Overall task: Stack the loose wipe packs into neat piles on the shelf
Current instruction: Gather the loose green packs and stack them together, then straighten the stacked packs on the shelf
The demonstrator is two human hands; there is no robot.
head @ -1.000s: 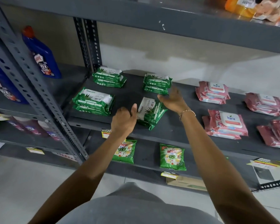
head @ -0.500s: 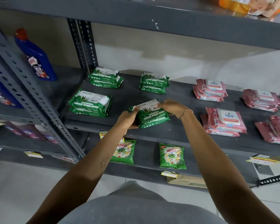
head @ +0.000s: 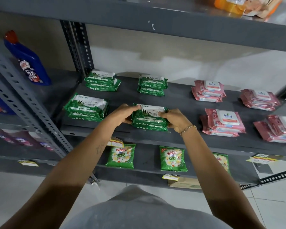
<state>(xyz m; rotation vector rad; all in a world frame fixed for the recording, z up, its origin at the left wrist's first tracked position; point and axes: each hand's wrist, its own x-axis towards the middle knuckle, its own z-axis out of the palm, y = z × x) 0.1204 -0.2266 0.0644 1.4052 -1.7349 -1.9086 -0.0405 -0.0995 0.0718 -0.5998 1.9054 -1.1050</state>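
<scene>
A pile of green wipe packs [head: 149, 119] lies flat near the front of the grey shelf [head: 180, 103]. My left hand [head: 122, 115] grips its left end and my right hand [head: 176, 120] grips its right end. Three other green piles rest on the shelf: front left [head: 87, 107], back left [head: 101, 80] and back middle [head: 152, 85]. Pink wipe packs lie in piles to the right: back [head: 208, 90], front [head: 223, 122], far back right [head: 259, 100] and far front right [head: 279, 129].
A blue cleaner bottle [head: 27, 60] stands on the neighbouring shelf at left, behind a perforated steel upright [head: 28, 106]. Green detergent pouches [head: 172, 158] lie on the shelf below. Another shelf [head: 155, 19] hangs overhead with orange goods [head: 229, 4].
The tilted green pack was gripped at both ends, turned level and set squarely on the pack beneath it. Both hands now sit on the pile's ends.
</scene>
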